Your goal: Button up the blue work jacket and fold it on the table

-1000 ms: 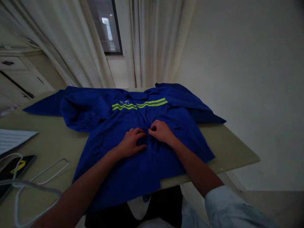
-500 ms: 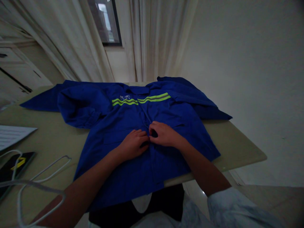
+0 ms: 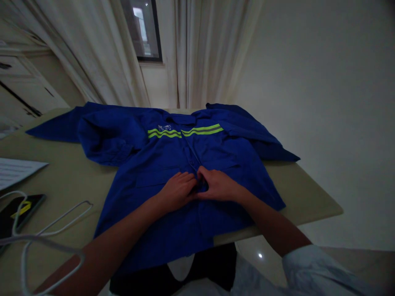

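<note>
A blue work jacket (image 3: 160, 156) with two yellow-green reflective stripes lies spread face up on a beige table (image 3: 61, 181). Its sleeves reach out to the left and the right. My left hand (image 3: 179, 191) and my right hand (image 3: 217, 185) meet at the jacket's front opening, about the middle of the garment. The fingers of both are curled and pinch the fabric edges together there. What lies between the fingertips is hidden.
A white wire hanger (image 3: 40, 240) lies at the table's near left, over a dark flat object with a yellow mark (image 3: 17, 211). A white sheet of paper (image 3: 15, 170) sits at the left edge. Curtains (image 3: 191, 53) and a dark window (image 3: 142, 28) stand behind the table.
Both hands have slid a little toward me down the jacket's front opening and drawn closer together. The view has shifted slightly.
</note>
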`<state>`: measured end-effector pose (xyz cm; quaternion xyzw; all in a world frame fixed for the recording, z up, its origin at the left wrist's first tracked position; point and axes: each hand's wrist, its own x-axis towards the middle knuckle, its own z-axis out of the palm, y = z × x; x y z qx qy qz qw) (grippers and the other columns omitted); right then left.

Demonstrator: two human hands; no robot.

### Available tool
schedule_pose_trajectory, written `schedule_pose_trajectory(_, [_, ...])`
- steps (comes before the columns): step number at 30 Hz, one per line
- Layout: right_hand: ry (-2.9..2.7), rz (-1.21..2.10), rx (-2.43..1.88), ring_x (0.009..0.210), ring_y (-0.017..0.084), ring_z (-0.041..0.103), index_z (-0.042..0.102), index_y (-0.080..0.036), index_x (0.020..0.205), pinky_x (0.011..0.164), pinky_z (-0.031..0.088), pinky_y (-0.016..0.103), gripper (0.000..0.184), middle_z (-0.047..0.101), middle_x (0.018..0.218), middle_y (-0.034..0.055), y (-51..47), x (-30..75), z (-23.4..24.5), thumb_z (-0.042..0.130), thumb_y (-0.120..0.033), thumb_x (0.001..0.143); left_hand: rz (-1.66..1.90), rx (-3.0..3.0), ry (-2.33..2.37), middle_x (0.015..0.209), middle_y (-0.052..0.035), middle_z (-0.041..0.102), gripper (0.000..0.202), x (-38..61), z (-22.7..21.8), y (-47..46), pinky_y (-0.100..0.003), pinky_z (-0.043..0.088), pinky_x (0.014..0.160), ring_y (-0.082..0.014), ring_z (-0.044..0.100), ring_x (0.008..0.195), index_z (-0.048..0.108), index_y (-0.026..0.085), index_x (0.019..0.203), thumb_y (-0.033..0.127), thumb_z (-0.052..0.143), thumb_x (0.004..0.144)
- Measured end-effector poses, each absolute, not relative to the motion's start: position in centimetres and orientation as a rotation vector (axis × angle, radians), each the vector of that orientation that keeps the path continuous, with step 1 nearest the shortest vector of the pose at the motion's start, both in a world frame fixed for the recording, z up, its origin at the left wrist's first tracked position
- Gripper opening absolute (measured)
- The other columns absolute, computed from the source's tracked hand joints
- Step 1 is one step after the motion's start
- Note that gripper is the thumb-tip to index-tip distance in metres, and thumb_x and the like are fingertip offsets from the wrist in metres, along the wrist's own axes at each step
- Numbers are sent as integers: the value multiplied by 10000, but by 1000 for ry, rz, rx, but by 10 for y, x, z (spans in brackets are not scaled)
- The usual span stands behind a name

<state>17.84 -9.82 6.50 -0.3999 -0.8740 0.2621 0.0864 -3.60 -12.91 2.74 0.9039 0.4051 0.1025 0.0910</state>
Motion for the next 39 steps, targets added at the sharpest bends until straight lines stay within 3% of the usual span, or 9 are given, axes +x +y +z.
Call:
schedule_pose_trajectory(4, [-2510, 1008, -1044, 732, 151, 624, 538, -248, 1146, 662, 414, 246, 446, 652, 865, -42, -98, 185, 56, 730, -171, 751, 292, 2674, 1223, 1002, -60, 679, 107, -37, 27, -130, -371, 425, 800, -230, 623, 921, 666, 198, 1049, 237, 613, 965])
schedule_pose_trajectory(7, [-2353, 1145, -987, 676, 116, 564, 550, -245, 1150, 631, 403, 228, 443, 637, 858, -52, -94, 191, 58, 635, -97, 741, 278, 2709, 1207, 980, -66, 688, 125, -39, 29, -130, -367, 426, 784, -229, 620, 900, 670, 195, 1022, 235, 554, 998])
schedule_pose_trajectory(11, [-2223, 1214, -1031, 615, 99, 514, 588, -227, 1107, 588, 386, 229, 342, 657, 857, -43, -89, 195, 61, 605, -109, 787, 374, 2718, 1196, 921, -59, 701, 206, -42, 30, -129, -349, 446, 786, -211, 621, 843, 678, 205, 1035, 253, 478, 1045])
schedule_pose_trajectory(15, [-2233, 1257, -1043, 635, 108, 541, 640, -205, 1048, 600, 406, 235, 252, 674, 823, -32, -86, 197, 60, 725, -208, 810, 547, 2604, 1153, 949, -59, 722, 234, -48, 27, -127, -338, 494, 830, -209, 655, 878, 698, 215, 1084, 282, 473, 1071])
schedule_pose_trajectory(20, [-2326, 1166, -1068, 607, 100, 541, 707, -183, 850, 597, 381, 225, 31, 636, 691, -44, -85, 198, 58, 721, -209, 838, 669, 2468, 1088, 1027, -43, 748, 230, -52, 24, -127, -314, 540, 864, -188, 697, 946, 701, 232, 1162, 271, 492, 1075])
schedule_pose_trajectory(26, [-2231, 1085, -1005, 567, 87, 499, 709, -170, 856, 568, 341, 217, 65, 575, 630, -60, -92, 188, 56, 718, -231, 877, 704, 2469, 1099, 961, -25, 742, 149, -52, 30, -130, -287, 532, 798, -171, 700, 887, 707, 216, 1084, 205, 573, 1020])
schedule_pose_trajectory(32, [-2291, 1044, -1009, 574, 82, 517, 727, -170, 841, 605, 358, 220, 34, 615, 648, -59, -94, 184, 50, 748, -149, 857, 663, 2649, 1182, 899, -26, 745, 115, -49, 30, -132, -321, 490, 757, -187, 674, 789, 704, 208, 1009, 235, 592, 1013])
schedule_pose_trajectory(39, [-2471, 871, -997, 668, 123, 601, 750, -172, 928, 661, 389, 246, 52, 697, 773, -3, -93, 188, 54, 718, -135, 914, 798, 2635, 1114, 955, -30, 760, 138, -49, 27, -132, -323, 500, 789, -186, 694, 839, 701, 197, 1040, 254, 575, 1042])
